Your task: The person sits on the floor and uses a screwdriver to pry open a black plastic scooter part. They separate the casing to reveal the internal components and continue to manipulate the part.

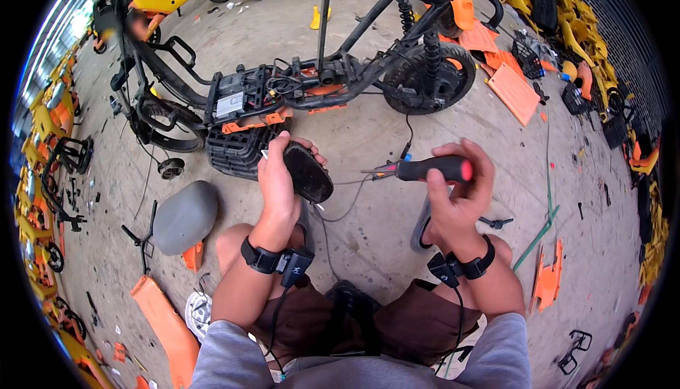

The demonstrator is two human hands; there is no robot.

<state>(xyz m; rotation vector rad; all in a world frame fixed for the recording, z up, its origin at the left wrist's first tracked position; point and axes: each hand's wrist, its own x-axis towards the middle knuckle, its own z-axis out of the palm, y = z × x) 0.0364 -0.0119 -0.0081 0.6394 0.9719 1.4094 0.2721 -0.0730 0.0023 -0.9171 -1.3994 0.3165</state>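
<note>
My left hand is closed around a dark oval part with a glossy black face, whose exact kind I cannot make out. Thin light bits stick out at its upper left and lower end. A screwdriver with a black and red handle lies in my right hand, the fingers curled round its red end. Its shaft points left toward the oval part, and a gap separates the two. Behind both hands stands a stripped black scooter frame with exposed wiring and a battery area.
A grey scooter seat and a long orange panel lie at the left. Orange panels lie at the far right, and a small orange bracket nearer. A black cable hangs from the frame. Yellow scooter bodies line the walls.
</note>
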